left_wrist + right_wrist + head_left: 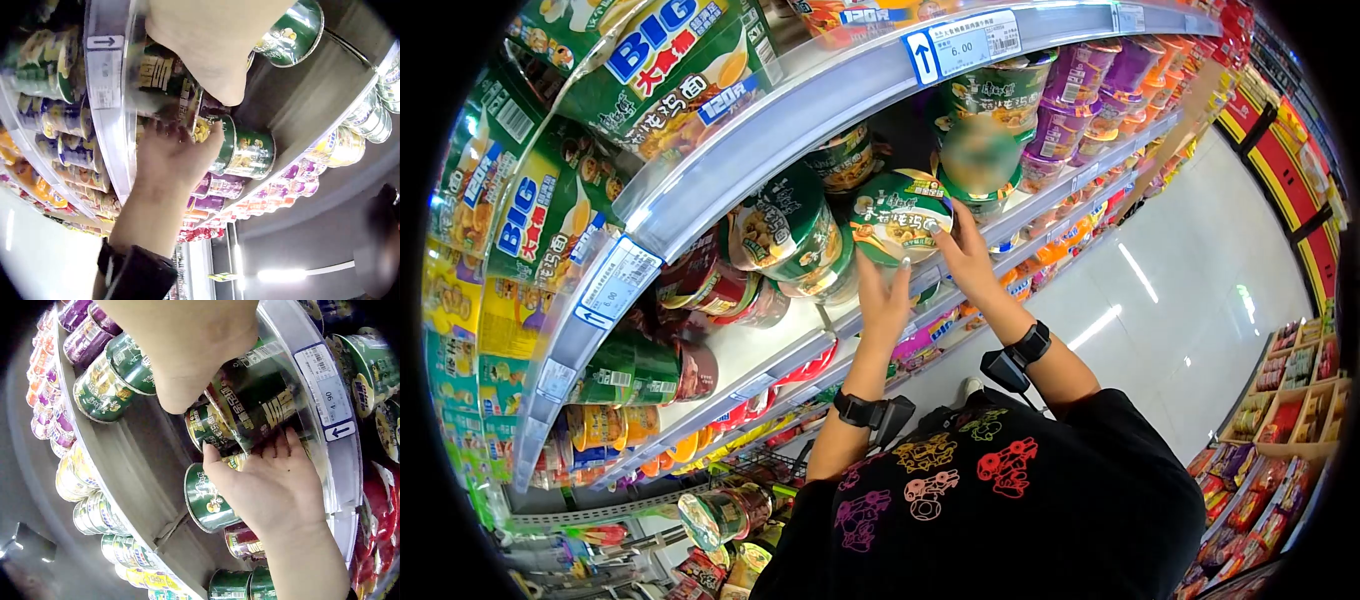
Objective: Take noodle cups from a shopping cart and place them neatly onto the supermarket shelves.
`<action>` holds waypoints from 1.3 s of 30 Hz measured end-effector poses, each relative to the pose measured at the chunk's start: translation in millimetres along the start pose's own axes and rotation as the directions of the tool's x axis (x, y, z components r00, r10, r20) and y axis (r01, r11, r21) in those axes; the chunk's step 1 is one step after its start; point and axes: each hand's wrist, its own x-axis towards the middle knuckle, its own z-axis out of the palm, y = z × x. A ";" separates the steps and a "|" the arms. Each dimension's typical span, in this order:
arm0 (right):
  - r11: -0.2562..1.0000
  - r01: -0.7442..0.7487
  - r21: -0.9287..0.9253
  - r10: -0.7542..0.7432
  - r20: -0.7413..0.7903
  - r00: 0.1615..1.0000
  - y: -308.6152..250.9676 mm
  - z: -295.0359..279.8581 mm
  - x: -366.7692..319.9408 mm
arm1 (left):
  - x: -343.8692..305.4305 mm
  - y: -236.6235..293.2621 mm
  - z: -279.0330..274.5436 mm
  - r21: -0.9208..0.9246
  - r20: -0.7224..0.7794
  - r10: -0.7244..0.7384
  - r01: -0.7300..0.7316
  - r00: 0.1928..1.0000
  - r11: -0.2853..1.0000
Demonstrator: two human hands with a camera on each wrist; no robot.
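A green instant noodle cup is held lid toward me at the shelf's front edge. My left hand grips its near left side, the thumb at the lid's edge. My right hand holds it from the right. From the wrists, the same cup's dark green wall shows between both hands in the left wrist view and the right wrist view. Stacked green cups stand just left of it, tilted in this view. More green cups stand to its right. The fingertips behind the cup are hidden in the head view.
A shelf rail with price labels curves above my hands. Large green noodle buckets fill the upper shelf. Purple cups stand farther right. At lower left, a noodle cup lies among other packs. Tiled floor stretches to the right.
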 end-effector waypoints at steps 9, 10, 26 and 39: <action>0.974 0.147 -0.173 -0.136 0.079 0.988 -25.8 2.9 -11.9 | 0.1 -21.6 -18.7 -0.192 0.062 0.032 -0.020 0.998 0.981; 0.967 0.162 -0.194 -0.148 0.086 0.985 -26.9 2.5 -12.6 | 0.2 -17.7 -19.0 -0.233 0.083 0.019 0.001 0.996 0.973; 0.983 0.179 0.028 -0.178 -0.047 0.983 -51.2 -2.2 -31.7 | -8.6 38.3 -28.2 0.387 0.222 0.334 -0.398 0.916 0.832; 0.838 -0.420 0.348 0.317 0.316 0.894 -137.1 11.2 -62.7 | 1.7 139.8 -69.6 0.207 0.398 0.415 -0.520 0.818 0.829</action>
